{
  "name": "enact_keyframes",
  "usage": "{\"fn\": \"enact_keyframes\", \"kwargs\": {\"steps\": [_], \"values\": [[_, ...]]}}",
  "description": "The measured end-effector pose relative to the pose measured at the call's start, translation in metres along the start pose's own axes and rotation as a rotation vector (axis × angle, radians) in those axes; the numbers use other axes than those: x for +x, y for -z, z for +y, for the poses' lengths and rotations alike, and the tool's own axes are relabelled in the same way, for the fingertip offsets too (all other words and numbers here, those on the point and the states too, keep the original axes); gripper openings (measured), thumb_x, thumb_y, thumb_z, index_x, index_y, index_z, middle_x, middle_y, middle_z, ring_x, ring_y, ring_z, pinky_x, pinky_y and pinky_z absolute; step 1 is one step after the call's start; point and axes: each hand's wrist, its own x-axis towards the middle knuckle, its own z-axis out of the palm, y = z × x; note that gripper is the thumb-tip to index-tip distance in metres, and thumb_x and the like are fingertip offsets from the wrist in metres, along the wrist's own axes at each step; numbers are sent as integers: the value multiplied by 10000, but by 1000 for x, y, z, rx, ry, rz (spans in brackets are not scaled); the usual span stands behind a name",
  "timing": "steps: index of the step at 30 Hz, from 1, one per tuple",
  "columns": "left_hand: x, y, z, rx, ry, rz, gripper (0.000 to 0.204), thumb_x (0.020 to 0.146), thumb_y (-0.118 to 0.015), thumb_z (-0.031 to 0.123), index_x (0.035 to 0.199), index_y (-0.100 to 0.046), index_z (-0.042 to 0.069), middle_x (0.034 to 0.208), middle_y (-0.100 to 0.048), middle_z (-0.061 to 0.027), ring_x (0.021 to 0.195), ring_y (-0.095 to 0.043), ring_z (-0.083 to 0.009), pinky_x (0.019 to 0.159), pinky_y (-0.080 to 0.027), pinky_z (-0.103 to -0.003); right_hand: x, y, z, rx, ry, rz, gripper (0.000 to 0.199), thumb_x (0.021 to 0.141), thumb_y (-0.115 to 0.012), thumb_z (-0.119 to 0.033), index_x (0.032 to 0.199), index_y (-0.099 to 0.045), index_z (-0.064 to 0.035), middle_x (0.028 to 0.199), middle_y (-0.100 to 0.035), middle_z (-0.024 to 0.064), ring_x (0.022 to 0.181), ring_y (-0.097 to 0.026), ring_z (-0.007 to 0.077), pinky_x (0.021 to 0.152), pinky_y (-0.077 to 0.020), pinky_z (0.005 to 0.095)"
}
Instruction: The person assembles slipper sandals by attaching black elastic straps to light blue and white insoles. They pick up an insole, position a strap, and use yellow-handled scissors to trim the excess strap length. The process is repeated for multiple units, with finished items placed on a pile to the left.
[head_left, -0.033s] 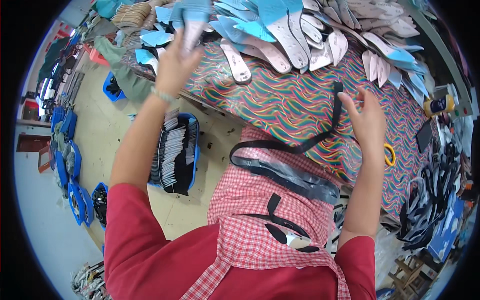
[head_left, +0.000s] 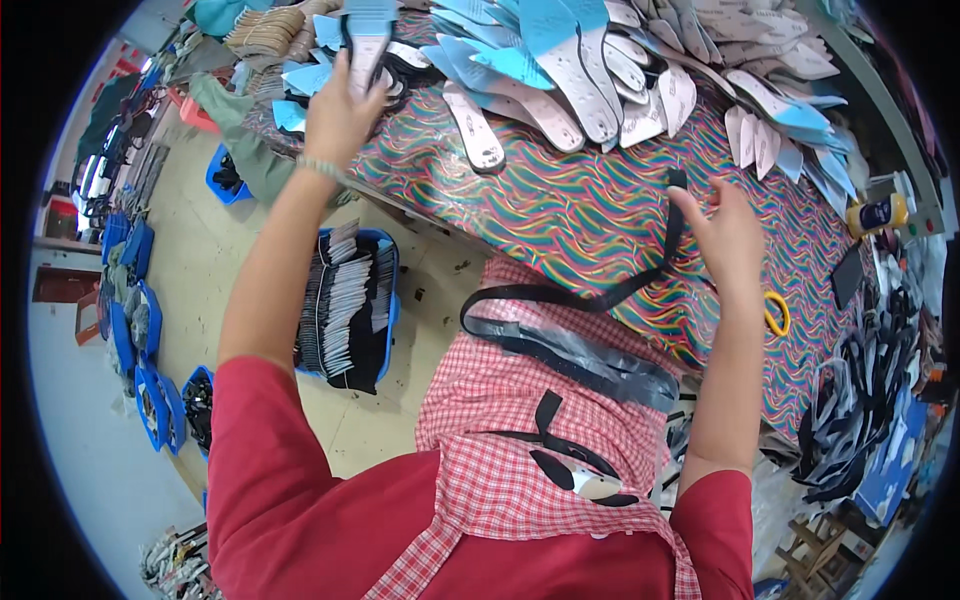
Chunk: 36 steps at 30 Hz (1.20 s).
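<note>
At the far left of the table, my left hand [head_left: 343, 115] is closed round the narrow end of a shoe insole [head_left: 368, 48], pale with a blue front part. Darker insoles [head_left: 408, 55] lie just beside it. Over the right half of the table my right hand [head_left: 730, 235] has its fingers apart. Its thumb rests against the upper end of a long black strip [head_left: 640, 287]. That strip curves across the table edge to my lap, where a black band in clear plastic [head_left: 590, 365] lies on the checked apron [head_left: 480, 385].
Blue and white insoles [head_left: 590, 90] are heaped along the table's far side. Yellow-handled scissors [head_left: 776, 314], a yellow bottle [head_left: 878, 214] and a dark flat object [head_left: 848, 275] lie at the right. A blue crate [head_left: 392, 300] with packed dark pieces stands on the floor.
My left hand has come slightly nearer and left with the insole, which was blurred before. My right thumb has shifted a little left onto the black strip.
</note>
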Motion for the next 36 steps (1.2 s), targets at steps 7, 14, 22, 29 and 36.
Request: {"fn": "enact_keyframes", "kwargs": {"steps": [7,14,22,29,36], "values": [[66,-57,-124,649,46,-32,796,865,-469,615,1417,-344,57,1410,-352,-294,1284,-364,-465,1040,-302,-532,0,-5,5,981,-144,-197,240,943,-517,-212,1071,-525,-10,838,-656,105,634,-619,189,561,-468,301],[23,-74,180,-416,-818,-111,544,834,-633,47,1347,-452,49,1433,-395,-168,1359,-331,-300,1108,-251,-388,-92,44,33,1609,-246,-725,415,936,-516,-153,1308,-489,29,951,-643,66,739,-588,99,670,-478,229],[73,-266,369,-305,-959,-306,772,790,-699,271,1403,-294,34,1423,-350,-249,1241,-438,-385,1037,-375,-393,-107,6,31,1334,-30,-391,431,915,-582,-151,1330,-509,-62,885,-519,21,851,-485,122,816,-386,246],[112,-306,417,-180,-942,-379,821,639,-789,425,1334,-462,136,1241,-570,-150,1181,-524,-303,1064,-329,-467,-119,-24,51,1875,-317,-412,179,951,-530,-111,1103,-522,-17,1003,-634,86,884,-601,112,813,-474,265],[118,-198,434,-1146,-560,-141,495,824,-710,292,1136,-546,-55,1004,-639,-147,894,-606,-198,784,-489,-317,-115,-15,57,1964,-272,-543,280,983,-465,-131,1234,-487,-9,1072,-642,110,891,-628,114,819,-490,260]]}}
